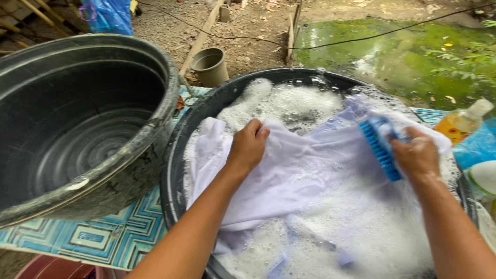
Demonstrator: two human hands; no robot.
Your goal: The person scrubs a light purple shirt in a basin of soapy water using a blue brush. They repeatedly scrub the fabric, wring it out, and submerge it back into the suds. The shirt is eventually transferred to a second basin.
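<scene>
- Cloth point(310, 170), white, is spread over the suds in the black basin point(173, 170);
- left hand point(249, 147) is closed on it near the basin's far-left rim;
- right hand point(416, 155) is clenched around a blue brush point(380, 147), pressed on the cloth's right end.

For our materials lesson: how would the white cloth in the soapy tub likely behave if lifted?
The white cloth would probably hang floppy, as it already lies in folds. It looks soaked, so likely heavy for its size. Foam around it suggests it may feel slippery.
</scene>
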